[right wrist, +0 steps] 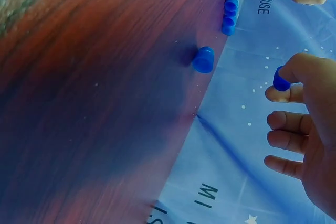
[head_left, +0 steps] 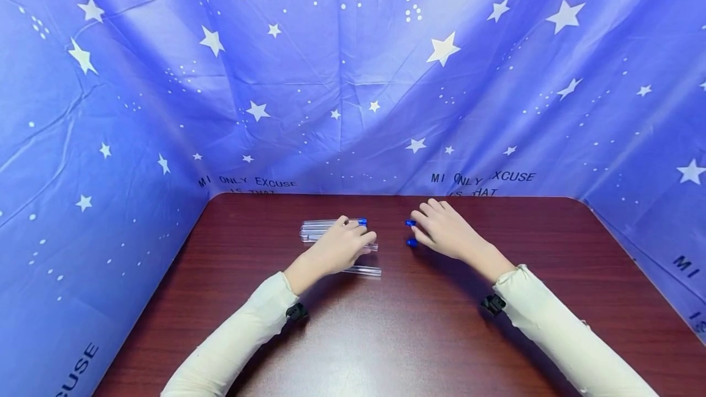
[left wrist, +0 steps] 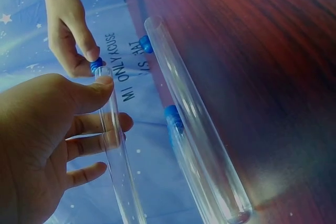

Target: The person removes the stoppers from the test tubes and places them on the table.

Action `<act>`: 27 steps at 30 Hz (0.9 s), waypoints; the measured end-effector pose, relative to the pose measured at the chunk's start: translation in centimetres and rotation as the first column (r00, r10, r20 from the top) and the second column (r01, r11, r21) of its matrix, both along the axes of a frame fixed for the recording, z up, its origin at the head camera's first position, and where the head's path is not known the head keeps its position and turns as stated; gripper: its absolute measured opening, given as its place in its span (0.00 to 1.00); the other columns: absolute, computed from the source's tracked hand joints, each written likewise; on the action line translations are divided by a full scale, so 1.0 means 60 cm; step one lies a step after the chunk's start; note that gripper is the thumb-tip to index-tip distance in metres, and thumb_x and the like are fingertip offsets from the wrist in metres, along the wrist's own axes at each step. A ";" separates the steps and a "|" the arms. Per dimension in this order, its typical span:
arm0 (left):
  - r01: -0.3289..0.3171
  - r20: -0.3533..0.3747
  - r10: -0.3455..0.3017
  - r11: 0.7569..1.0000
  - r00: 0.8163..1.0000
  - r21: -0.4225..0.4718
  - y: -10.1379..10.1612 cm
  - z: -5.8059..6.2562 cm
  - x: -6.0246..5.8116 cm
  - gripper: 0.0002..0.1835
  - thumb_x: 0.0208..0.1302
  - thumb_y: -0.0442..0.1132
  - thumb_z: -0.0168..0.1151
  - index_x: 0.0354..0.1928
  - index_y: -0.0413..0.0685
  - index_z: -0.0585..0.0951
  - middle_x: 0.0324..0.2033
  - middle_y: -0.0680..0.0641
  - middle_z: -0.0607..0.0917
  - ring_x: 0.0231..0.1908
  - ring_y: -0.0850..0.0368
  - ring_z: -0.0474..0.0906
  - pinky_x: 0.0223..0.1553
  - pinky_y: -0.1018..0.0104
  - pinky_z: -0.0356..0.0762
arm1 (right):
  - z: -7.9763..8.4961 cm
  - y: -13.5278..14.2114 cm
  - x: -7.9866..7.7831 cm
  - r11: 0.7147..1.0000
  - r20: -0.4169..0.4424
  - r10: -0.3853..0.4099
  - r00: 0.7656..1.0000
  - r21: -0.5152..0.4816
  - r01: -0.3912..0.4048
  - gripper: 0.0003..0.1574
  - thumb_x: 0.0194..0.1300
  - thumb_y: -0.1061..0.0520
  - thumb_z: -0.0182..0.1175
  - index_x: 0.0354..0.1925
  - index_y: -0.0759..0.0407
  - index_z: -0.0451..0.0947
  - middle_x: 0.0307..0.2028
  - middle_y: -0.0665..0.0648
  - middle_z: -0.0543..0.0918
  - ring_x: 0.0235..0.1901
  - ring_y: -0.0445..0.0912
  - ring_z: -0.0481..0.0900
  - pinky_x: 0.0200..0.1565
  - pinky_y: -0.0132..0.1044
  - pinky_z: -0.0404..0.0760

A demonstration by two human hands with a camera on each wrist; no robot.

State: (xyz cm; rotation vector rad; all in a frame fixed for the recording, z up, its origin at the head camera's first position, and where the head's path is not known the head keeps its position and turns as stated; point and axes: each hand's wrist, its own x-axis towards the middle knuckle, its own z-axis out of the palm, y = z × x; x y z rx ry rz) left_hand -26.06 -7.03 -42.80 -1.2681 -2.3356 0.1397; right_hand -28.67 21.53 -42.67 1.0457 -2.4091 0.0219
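Observation:
My left hand (head_left: 341,245) holds a clear test tube (left wrist: 118,150) between thumb and fingers, its open mouth facing right. My right hand (head_left: 445,230) pinches a small blue stopper (right wrist: 282,78) between thumb and index finger, its other fingers loosely spread. A gap separates the two hands in the head view. Under the right hand, another blue stopper (right wrist: 203,60) rests on the table. Several clear tubes (head_left: 311,231) lie side by side beyond the left hand, at least one with a blue stopper (head_left: 362,222). A single uncapped tube (head_left: 365,271) lies nearer to me.
The dark red wooden table (head_left: 386,336) ends at a blue curtain (head_left: 342,78) with white stars, which surrounds it at the back and sides. Black bands with small devices (head_left: 493,304) sit at both wrists, by the pale sleeves.

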 end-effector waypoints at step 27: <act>-0.015 0.092 0.019 0.999 0.996 -0.041 0.000 -0.009 -0.003 0.06 0.70 0.48 0.63 0.42 0.57 0.80 0.34 0.57 0.87 0.38 0.60 0.84 0.43 0.61 0.72 | -0.004 0.012 -0.011 0.999 -0.006 -0.003 1.000 0.054 0.003 0.10 0.65 0.55 0.63 0.39 0.60 0.77 0.31 0.59 0.78 0.36 0.57 0.74 0.42 0.50 0.74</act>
